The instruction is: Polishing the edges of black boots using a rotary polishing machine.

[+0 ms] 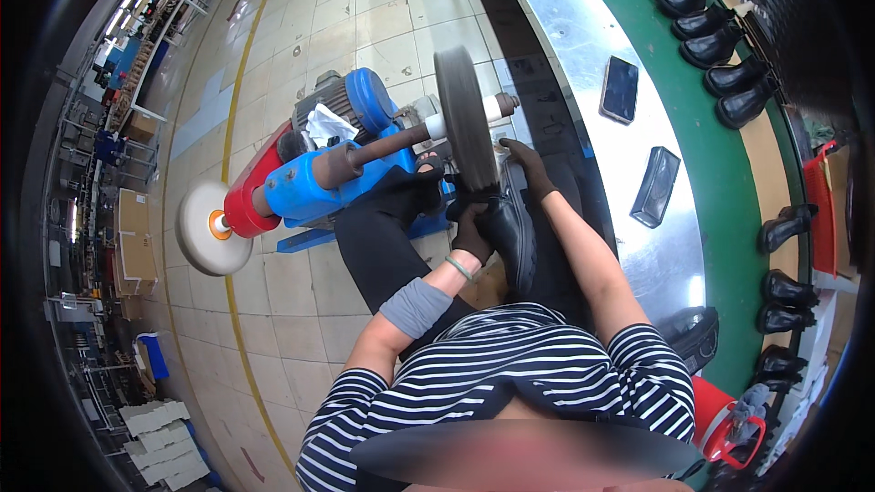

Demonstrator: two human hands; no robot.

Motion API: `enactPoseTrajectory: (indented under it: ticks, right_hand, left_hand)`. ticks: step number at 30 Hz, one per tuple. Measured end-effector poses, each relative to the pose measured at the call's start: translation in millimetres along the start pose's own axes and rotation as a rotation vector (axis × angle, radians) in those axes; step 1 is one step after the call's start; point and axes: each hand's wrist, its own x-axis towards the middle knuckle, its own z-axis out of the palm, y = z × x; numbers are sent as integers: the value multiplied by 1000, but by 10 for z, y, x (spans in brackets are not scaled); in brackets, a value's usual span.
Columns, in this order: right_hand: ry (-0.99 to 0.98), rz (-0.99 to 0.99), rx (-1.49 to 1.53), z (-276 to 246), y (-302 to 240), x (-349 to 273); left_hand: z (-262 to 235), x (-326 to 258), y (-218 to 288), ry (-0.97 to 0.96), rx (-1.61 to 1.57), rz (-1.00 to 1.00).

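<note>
A black leather boot lies against the lower part of a dark buffing wheel, its toe pointing back toward my body. My left hand, in a dark brown glove, is closed around the boot's left side, close below the wheel. On the far right side, my right hand in a matching glove grips the boot's other end; its fingertips are partly hidden. The wheel's surface looks smeared, as if turning. It sits on a rusty shaft that runs out of a blue and red machine.
A pale wheel caps the machine's left end. To my right, a metal bench holds a phone and a black case. Beyond it, several black boots line a green surface. A red container stands at lower right.
</note>
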Motion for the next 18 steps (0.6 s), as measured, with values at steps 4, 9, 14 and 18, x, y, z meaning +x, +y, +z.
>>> enactPoseTrajectory:
  ticks: [4,9,14,18]
  right_hand:
    - [73,95,63,-141,-59,-80]
    - [194,160,167,-328,-259,-245]
    - [254,102,-8,-486,-774,-658]
    - [298,287,305,-344,-1193,-1055]
  left_hand:
    - [212,-24,-80,14,-16,-71]
    - [315,-6,-252,68,0,-135]
    - [127,51,-394,-92,-2,-122]
    - [15,10,-573,-164,23,-76]
